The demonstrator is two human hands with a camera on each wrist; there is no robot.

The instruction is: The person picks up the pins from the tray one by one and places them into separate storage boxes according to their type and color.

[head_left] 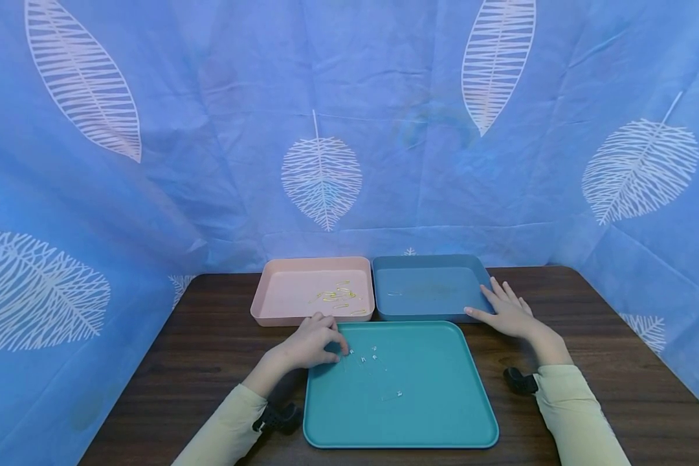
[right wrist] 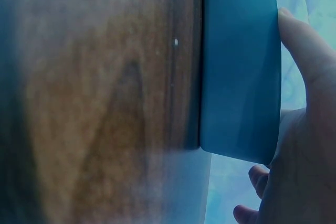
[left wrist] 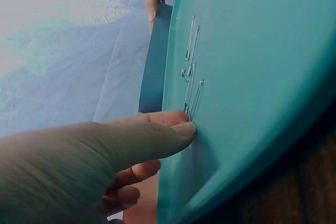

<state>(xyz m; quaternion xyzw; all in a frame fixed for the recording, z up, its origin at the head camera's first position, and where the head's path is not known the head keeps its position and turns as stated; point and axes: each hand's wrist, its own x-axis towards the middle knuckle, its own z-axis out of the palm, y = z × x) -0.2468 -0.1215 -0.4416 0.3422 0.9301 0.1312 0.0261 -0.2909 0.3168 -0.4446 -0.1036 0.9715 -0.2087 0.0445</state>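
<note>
Near the upper left corner of the teal tray (head_left: pixel 431 414), my left hand (head_left: pixel 311 344) bends over some silver safety pins (left wrist: pixel 197 95). Thumb and index fingertips pinch at the near end of one pin, though the fingers partly hide the contact. Several more silver pins (head_left: pixel 399 393) lie scattered on the same tray. My right hand (head_left: pixel 509 315) rests at the front right corner of the blue tray (head_left: pixel 437 268), fingers spread and fairly straight. In the right wrist view, its thumb (right wrist: pixel 302 35) touches the rim of that tray.
A pink tray (head_left: pixel 279 294) holding several gold safety pins (head_left: pixel 339 296) stands left of the blue one. One faint silver pin (head_left: pixel 395 294) lies inside the blue tray. All trays sit on a dark wooden table (head_left: pixel 180 362), with a blue leaf-patterned cloth (head_left: pixel 233 162) behind.
</note>
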